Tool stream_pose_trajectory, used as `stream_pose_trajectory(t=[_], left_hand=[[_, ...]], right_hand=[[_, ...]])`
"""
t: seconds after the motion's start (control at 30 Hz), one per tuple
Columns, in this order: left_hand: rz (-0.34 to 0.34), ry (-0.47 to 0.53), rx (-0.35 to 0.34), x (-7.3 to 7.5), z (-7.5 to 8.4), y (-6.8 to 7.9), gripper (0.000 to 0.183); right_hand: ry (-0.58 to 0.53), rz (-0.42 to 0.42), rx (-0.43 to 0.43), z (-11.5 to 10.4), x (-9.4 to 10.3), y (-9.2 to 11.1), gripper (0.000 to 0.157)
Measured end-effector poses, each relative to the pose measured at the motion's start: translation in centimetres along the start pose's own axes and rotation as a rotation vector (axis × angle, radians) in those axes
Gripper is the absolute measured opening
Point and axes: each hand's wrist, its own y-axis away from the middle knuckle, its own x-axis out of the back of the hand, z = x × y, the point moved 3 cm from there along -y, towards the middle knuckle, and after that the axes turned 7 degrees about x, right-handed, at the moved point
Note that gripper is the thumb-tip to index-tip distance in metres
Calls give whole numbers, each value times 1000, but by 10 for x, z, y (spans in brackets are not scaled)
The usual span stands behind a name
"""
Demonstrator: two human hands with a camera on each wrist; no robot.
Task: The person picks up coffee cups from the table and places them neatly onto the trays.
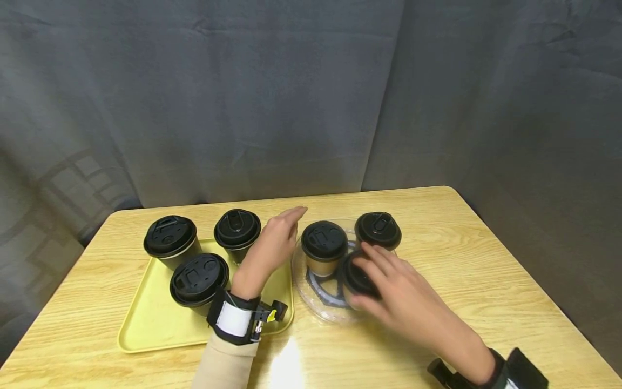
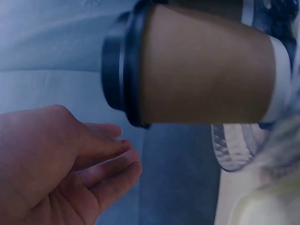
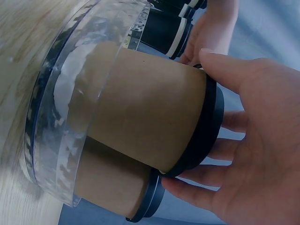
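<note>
My right hand holds the lidded paper coffee cup nearest me in the round clear plastic tray. In the right wrist view, thumb and fingers span the rim of its black lid; the brown cup stands inside the clear wall. Two more lidded cups, one at the left and one at the back right, share that tray. My left hand hovers between the two trays with relaxed fingers and nothing in it, beside a dark lidded cup.
A yellow rectangular tray lies on the left of the wooden table. Two other black-lidded cups, one behind and one in front, stand there. A grey curtain hangs behind the table.
</note>
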Motion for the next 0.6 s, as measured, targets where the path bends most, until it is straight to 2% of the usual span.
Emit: stream_pose_trajectory(t=[0.23,0.43,0.6], left_hand=[[41,-28,-51,16,24,6,43],[163,-85,-83,46,46,19,40],[251,-154,-112,68,55,30,40]], right_hand=[[5,2,11,0,0,1,64],[12,23,38,-1,3,0,62],[-4,22,22,1,10,-1,59]])
